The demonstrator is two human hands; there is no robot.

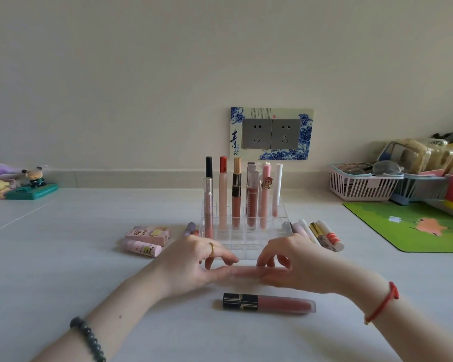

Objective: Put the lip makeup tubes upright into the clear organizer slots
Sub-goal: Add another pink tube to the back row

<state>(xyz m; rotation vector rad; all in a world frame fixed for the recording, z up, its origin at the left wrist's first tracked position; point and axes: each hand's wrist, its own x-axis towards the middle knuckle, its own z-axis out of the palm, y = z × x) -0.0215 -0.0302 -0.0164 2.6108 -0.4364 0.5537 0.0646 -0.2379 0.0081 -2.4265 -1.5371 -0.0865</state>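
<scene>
A clear organizer (246, 242) stands on the white table with several lip tubes (236, 194) upright in its back slots. In front of it my left hand (194, 265) and my right hand (296, 262) both hold a pale pink tube (249, 271) lying level, one hand at each end. A dark-capped rose lip gloss (268, 304) lies flat on the table just below my hands. More tubes (322, 236) lie to the right of the organizer, and two pink tubes (144, 241) lie to its left.
A green mouse mat (413, 226) covers the table at right, with pink and blue baskets (364, 186) behind it. Small figurines (32, 184) sit at the far left by the wall. A double socket (271, 134) is on the wall behind the organizer.
</scene>
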